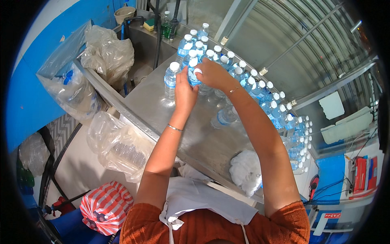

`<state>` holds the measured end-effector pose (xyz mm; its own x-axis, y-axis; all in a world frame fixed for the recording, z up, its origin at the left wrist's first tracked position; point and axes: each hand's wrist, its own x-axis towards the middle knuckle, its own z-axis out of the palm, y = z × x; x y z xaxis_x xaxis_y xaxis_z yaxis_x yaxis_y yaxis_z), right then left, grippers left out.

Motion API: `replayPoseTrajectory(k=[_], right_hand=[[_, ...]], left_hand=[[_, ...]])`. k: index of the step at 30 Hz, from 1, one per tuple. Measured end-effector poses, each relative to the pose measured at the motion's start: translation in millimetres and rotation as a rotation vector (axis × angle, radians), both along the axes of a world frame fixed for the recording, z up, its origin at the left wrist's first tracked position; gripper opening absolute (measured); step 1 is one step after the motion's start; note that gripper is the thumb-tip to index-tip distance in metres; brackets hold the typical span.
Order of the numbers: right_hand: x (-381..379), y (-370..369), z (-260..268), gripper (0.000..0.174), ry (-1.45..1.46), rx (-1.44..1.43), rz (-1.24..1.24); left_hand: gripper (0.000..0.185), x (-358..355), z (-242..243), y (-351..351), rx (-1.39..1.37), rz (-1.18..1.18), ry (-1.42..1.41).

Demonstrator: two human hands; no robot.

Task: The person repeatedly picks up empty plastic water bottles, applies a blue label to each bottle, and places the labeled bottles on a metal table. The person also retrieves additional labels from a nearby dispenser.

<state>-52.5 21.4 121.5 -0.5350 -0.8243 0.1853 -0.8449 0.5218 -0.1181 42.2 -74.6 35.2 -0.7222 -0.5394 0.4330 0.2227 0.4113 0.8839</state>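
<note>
My left hand (pixel 186 96) is wrapped around a clear plastic water bottle (pixel 193 80) with a blue label. Against that bottle, my right hand (pixel 212 72) pinches a white screw cap (pixel 198 71); whether the cap sits on a bottle neck is hidden. Just left of my left hand stands a capped bottle (pixel 170 80). Rows of capped bottles (pixel 263 90) fill the back of the stainless steel counter (pixel 201 137). Beside my right forearm another bottle (pixel 223 118) is partly covered. Near the front edge lies a clear bag of white caps (pixel 246 170).
A steel sink basin (pixel 146 52) with a black pipe (pixel 158 39) adjoins the counter's left end. Crumpled plastic bags (pixel 108 52) hang over its rim. Below the counter are a bag of clear bottles (pixel 125 149) and a red-and-white striped bag (pixel 106 207).
</note>
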Motion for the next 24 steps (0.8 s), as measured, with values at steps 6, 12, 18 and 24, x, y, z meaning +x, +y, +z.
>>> replayPoseTrajectory(k=[6, 12, 18, 24], right_hand=[[14, 17, -1, 0.038, 0.058, -0.020, -0.004], [22, 30, -8, 0.038, -0.007, -0.036, -0.009], [41, 38, 5, 0.047, -0.162, -0.065, 0.001], [107, 81, 35, 0.053, -0.190, -0.424, -0.022]], left_hand=[[0.079, 1, -6, 14, 0.003, 0.015, -0.069], [0.085, 9, -12, 17, -0.041, -0.007, -0.034], [0.080, 27, -23, 31, 0.065, 0.042, -0.080], [0.078, 26, -43, 39, 0.058, 0.072, -0.080]])
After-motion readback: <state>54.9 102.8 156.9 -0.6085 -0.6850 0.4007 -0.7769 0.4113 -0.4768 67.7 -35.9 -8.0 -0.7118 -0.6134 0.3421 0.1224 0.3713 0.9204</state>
